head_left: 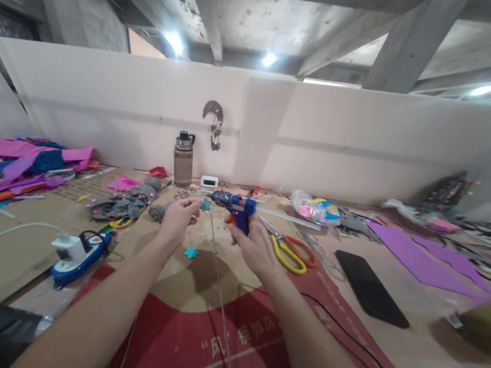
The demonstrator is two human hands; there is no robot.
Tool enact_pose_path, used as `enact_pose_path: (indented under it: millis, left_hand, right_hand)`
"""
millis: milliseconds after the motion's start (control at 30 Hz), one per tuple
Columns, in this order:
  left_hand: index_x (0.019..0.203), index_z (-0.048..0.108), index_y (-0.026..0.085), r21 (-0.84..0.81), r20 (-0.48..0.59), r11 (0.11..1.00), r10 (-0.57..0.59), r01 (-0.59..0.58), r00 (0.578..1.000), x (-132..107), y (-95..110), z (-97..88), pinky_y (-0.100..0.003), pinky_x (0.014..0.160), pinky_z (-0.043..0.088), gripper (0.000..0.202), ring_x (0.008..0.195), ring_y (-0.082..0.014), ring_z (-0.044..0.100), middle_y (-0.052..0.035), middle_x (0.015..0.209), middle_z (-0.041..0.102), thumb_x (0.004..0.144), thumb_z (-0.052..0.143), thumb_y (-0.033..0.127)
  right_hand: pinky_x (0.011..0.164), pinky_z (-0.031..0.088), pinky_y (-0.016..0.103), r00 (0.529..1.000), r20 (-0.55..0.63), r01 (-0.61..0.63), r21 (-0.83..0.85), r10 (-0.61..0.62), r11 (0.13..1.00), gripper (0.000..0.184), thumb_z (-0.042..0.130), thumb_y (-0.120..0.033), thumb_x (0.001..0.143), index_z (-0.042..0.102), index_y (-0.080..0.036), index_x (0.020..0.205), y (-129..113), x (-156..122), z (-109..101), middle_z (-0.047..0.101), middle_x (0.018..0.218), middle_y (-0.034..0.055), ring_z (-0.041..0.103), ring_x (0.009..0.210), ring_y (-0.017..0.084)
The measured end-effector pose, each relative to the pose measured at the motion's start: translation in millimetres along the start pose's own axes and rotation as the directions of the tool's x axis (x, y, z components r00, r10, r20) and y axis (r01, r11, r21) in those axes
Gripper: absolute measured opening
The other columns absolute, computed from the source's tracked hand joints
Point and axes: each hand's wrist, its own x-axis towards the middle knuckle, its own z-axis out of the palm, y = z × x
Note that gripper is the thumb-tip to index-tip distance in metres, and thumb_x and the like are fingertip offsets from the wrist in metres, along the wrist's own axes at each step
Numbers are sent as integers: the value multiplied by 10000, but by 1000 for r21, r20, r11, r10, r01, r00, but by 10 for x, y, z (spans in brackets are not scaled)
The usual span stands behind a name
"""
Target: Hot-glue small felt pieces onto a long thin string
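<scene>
My left hand (178, 219) pinches a small teal felt star (206, 204) between thumb and fingertips above the cardboard. My right hand (253, 245) is wrapped round the handle of a blue hot glue gun (243, 206), whose nozzle points left toward the star. A second teal star (191, 253) lies on the cardboard below my left hand. A thin pale string (218, 271) runs down the middle of the work surface toward me; whether it joins the held star I cannot tell.
Scissors (293, 253) with yellow and orange handles lie right of the glue gun, near a black phone (370, 287). A power strip (79, 260) sits at left. A water bottle (183, 160) stands by the wall. Purple felt (420, 259) lies at right, grey felt pieces (119, 204) at left.
</scene>
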Motion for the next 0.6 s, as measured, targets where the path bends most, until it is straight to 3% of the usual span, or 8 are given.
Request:
enact_pose_path:
  millis: [200, 600]
  left_hand:
    - [656, 613, 135, -41, -16, 999, -2, 1, 1000, -12, 35, 9, -182, 411, 250, 345, 482, -59, 415, 27, 551, 504, 515, 753, 416]
    - [694, 619, 122, -88, -27, 996, 19, -22, 999, -29, 43, 9, -171, 411, 250, 341, 482, -59, 413, 23, 537, 501, 541, 758, 393]
  right_hand:
    - [591, 435, 267, 998, -21, 61, -111, -63, 992, 261, 461, -375, 823, 556, -185, 975, 92, 19, 22, 621, 808, 31, 531, 624, 146]
    - [669, 430, 277, 996, -5, 86, -300, -91, 950, 198, 460, -285, 803, 555, -167, 931, -104, -19, -11, 616, 835, 53, 562, 699, 168]
